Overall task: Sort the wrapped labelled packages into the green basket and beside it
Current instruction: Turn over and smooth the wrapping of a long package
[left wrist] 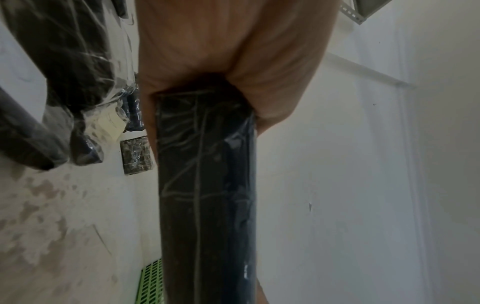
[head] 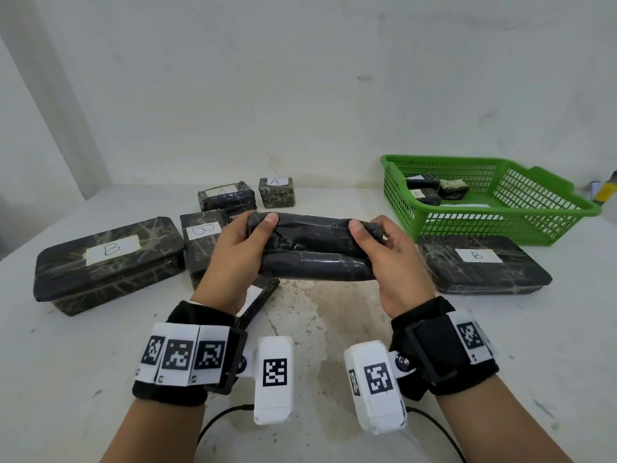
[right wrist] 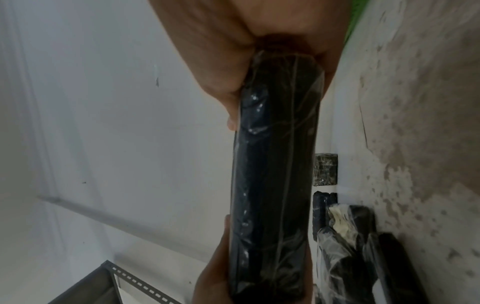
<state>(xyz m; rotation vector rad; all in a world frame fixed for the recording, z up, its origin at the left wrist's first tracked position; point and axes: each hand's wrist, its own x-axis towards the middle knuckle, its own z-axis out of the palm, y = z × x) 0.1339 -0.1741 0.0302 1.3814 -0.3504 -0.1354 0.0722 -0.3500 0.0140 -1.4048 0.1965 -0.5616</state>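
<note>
While both hands lift it clear of the tabletop (head: 334, 329), a long black wrapped package (head: 314, 250) is held level above the middle of the surface, its visible faces showing only glossy film and no label. The left hand (head: 233, 259) grips the package's left end, thumb curled over the top edge, and the right hand (head: 394, 259) grips the right end likewise (the wrist views show each palm closed round an end of the dark bar, the fingers behind it hidden). Partly under the left hand, a narrow package with a white label (head: 258, 297) lies on the tabletop, its letter hidden. Just behind the held package stands an upright package marked B (head: 202, 242), and to its left, near the left edge, lies a large flat package marked B (head: 110, 265). Toward the back edge sit a low package (head: 225, 197) whose label seems to read A, faintly, and a small cube-shaped package marked A (head: 277, 192), apart from each other. Toward the right edge another large flat package marked B (head: 480, 265) lies just in front of the green basket (head: 500, 225), the two touching or nearly so. Inside the basket, at its back left corner, rest several small dark packages (head: 434, 190), one of them showing an A; their exact number cannot be told. Each wrist carries a black band with white coded markers (head: 180, 355) and a white camera block (head: 273, 375).
</note>
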